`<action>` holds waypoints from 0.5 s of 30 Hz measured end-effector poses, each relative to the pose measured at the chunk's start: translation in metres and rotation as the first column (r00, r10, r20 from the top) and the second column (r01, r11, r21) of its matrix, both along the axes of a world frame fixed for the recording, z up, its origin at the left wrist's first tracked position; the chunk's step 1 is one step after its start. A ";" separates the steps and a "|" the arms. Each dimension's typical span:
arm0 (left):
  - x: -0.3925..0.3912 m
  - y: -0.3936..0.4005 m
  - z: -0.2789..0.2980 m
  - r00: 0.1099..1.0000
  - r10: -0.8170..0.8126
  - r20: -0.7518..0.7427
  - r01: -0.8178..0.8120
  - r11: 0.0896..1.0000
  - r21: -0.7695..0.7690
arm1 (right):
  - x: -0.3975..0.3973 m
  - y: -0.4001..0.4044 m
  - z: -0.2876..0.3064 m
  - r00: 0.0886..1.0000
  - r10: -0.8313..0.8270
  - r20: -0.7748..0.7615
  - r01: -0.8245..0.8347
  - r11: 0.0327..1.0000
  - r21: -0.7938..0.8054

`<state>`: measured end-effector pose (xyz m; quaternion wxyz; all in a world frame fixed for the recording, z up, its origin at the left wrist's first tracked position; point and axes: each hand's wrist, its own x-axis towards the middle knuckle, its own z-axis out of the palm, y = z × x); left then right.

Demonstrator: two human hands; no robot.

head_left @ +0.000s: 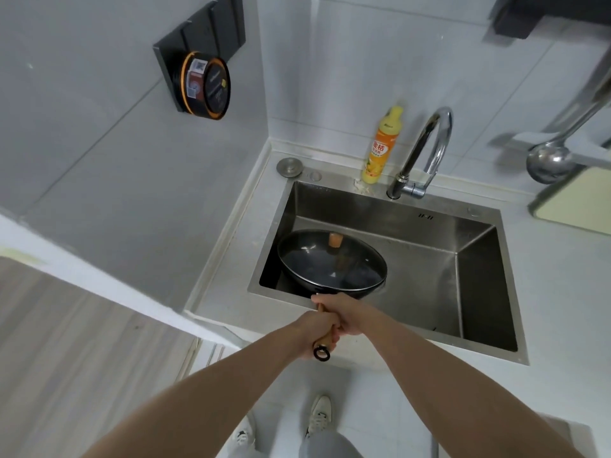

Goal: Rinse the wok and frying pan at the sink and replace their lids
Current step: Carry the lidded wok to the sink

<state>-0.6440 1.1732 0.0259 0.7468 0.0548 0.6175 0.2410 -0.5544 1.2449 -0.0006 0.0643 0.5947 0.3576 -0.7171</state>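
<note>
A black wok (344, 289) with a glass lid (317, 262) and a wooden knob (336, 240) hangs over the left half of the steel sink (429, 259). Both hands grip its wooden handle (324, 338). My left hand (310, 332) holds the handle near its end, just above the black hanging ring. My right hand (347, 314) wraps the handle closer to the wok's rim. The lid sits on the wok. No water runs from the tap (426, 150).
A yellow dish soap bottle (380, 147) stands behind the sink, left of the tap. A steel ladle (549, 160) hangs at the right above a pale cutting board (575, 203). A black round tin (206, 87) sits on a wall rack. White counter surrounds the sink.
</note>
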 end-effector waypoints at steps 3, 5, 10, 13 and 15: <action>-0.013 0.005 -0.006 1.000 -0.006 -0.020 0.005 1.000 -0.007 | -0.001 0.004 0.003 1.000 -0.007 -0.019 0.006 0.999 -0.045; -0.020 0.007 -0.010 0.999 -0.018 -0.039 0.018 1.000 -0.018 | -0.003 0.004 -0.001 1.000 -0.006 -0.014 0.005 0.999 -0.042; -0.023 -0.003 -0.015 0.976 -0.128 -0.175 0.130 0.992 -0.002 | -0.007 -0.010 -0.014 0.998 -0.006 0.055 0.002 0.997 0.075; -0.024 -0.012 -0.007 0.928 -0.258 -0.267 0.279 0.960 0.041 | -0.004 -0.021 -0.015 0.996 -0.035 0.083 0.025 0.992 0.122; -0.027 -0.013 0.005 0.788 -0.437 -0.434 0.492 0.870 0.018 | 0.002 -0.026 -0.010 0.994 -0.029 0.105 0.011 0.987 0.161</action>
